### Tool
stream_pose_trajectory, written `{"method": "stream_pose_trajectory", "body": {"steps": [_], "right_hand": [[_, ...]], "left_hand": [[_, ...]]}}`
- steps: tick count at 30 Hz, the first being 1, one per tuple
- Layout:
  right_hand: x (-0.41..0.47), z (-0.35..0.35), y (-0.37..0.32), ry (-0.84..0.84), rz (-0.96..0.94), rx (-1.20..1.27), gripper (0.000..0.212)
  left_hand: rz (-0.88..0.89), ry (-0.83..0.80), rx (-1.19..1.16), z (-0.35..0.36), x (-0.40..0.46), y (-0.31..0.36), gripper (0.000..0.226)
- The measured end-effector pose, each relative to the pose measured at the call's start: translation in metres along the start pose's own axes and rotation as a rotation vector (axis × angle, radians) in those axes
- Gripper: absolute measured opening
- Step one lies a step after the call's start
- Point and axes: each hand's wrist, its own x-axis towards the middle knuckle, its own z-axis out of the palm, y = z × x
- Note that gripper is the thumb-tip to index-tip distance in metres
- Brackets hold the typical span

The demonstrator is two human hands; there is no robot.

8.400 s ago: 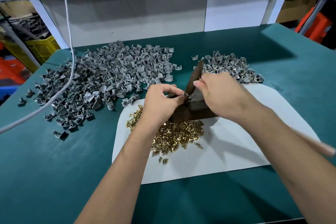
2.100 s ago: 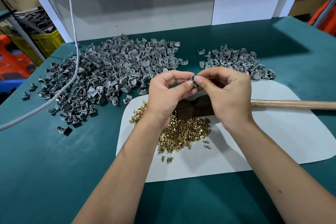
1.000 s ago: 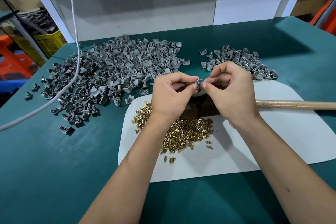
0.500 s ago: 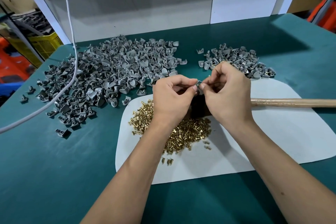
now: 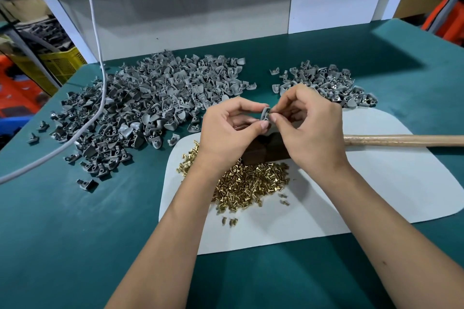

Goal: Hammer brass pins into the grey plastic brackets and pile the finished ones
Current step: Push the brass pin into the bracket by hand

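My left hand (image 5: 227, 130) pinches one grey plastic bracket (image 5: 265, 116) between thumb and forefinger above the white mat. My right hand (image 5: 311, 128) meets it from the right, fingertips pinched together at the bracket's edge; whether a pin is between them I cannot tell. Below the hands lies a heap of brass pins (image 5: 248, 183). A dark metal block (image 5: 263, 149) sits under the hands, partly hidden. The hammer's wooden handle (image 5: 401, 140) lies on the mat to the right. A big pile of grey brackets (image 5: 150, 105) spreads at the left; a smaller pile (image 5: 326, 83) lies at the back right.
The white mat (image 5: 376, 195) lies on a green table (image 5: 75, 233). A grey cable (image 5: 95, 40) hangs down over the left pile. A grey wall panel closes the table's far side. Yellow and orange crates stand beyond the left edge.
The hammer, swung 8.4 s ago, now lies on the mat. Both hands hold a bracket raised above the block; over the last second they barely moved.
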Motion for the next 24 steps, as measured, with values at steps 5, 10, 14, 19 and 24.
{"method": "stream_pose_trajectory", "body": {"steps": [5,10,14,19,24], "right_hand": [[0.0016,-0.0031,0.0036,-0.013,-0.038,-0.013,0.019],[0.0021,-0.0049,0.0047,-0.049,-0.077,-0.039,0.017],[0.0025,-0.0074,0.0046,-0.076,-0.104,-0.002,0.020],[-0.0003,-0.0055,0.0068,-0.076,-0.068,0.012,0.024],[-0.0020,-0.0029,0.0073,-0.046,-0.064,-0.011,0.019]], "left_hand": [[0.027,-0.011,-0.001,-0.0022,0.0012,0.0021,0.036],[-0.004,-0.034,-0.045,-0.0039,0.0016,0.0032,0.033],[-0.028,-0.044,-0.096,-0.0041,0.0013,0.0035,0.030],[-0.042,-0.021,-0.080,0.0012,-0.0002,0.0012,0.028],[-0.044,-0.015,-0.108,0.0027,0.0002,0.0002,0.027]]}}
